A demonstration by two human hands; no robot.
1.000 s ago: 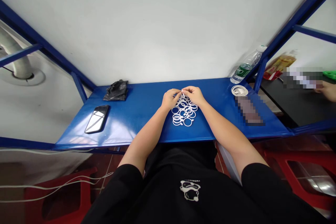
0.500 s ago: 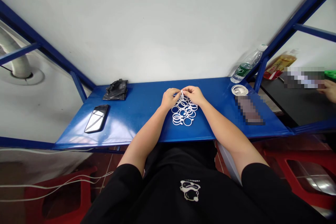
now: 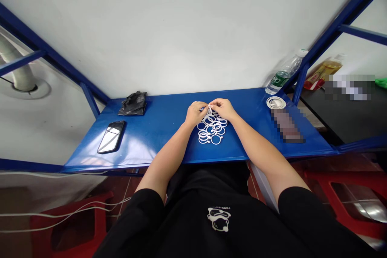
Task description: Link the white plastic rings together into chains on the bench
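Several white rings [image 3: 211, 126], each with a small knob like a curtain ring's eyelet, lie in a loose pile on the blue table [image 3: 163, 129]. Over the pile's far edge, my left hand [image 3: 195, 112] and my right hand [image 3: 223, 108] meet fingertip to fingertip. Both pinch one white ring [image 3: 210, 109], which hangs edge-on between them. The fingers cover its upper part, so how each fingertip sits on it is hard to make out.
A phone [image 3: 111, 137] and a crumpled black plastic bag [image 3: 133, 103] lie to the left. On the right are a water bottle [image 3: 281, 78], a coiled white cable [image 3: 275, 103] and a blurred-out item [image 3: 287, 125]. Blue frame posts [image 3: 301, 84] flank the table.
Both hands keep their pinch on the ring, almost unmoved. Another person's hand at the far right has left the view.
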